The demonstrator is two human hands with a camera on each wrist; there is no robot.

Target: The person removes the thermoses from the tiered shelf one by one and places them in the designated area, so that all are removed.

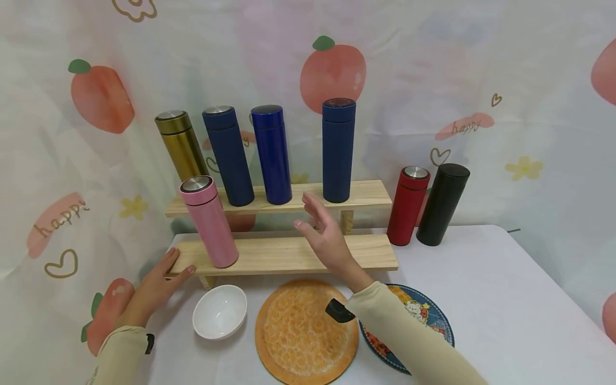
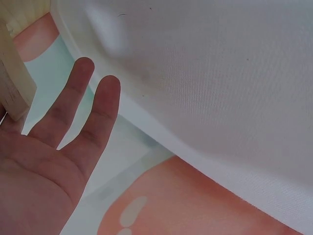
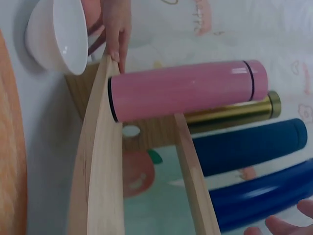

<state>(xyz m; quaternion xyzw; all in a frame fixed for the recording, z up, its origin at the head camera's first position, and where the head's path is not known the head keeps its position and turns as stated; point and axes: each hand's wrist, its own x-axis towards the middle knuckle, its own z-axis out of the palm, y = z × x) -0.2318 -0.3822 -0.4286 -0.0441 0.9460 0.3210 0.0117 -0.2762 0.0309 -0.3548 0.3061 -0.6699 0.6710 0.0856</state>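
My left hand [image 1: 153,289] rests at the left end of the lower board of a two-tier wooden stand [image 1: 279,254]. Its fingers are spread, and two show straight beside a wooden end [image 2: 17,83] in the left wrist view. A pink thermos flask [image 1: 209,224] stands on the lower board, just right of that hand. My right hand [image 1: 327,243] is raised before the stand, fingers loosely extended, holding nothing. Behind it on the upper board are a glossy blue flask [image 1: 272,155] and a matte navy flask [image 1: 339,149]. Only its fingertips [image 3: 281,226] show in the right wrist view.
Another navy flask [image 1: 228,155] and a gold flask [image 1: 180,144] stand on the upper board's left. Red [image 1: 408,206] and black [image 1: 443,206] flasks stand right of the stand. In front lie a white bowl [image 1: 220,312], a round tan mat [image 1: 307,331] and a patterned blue plate [image 1: 433,315].
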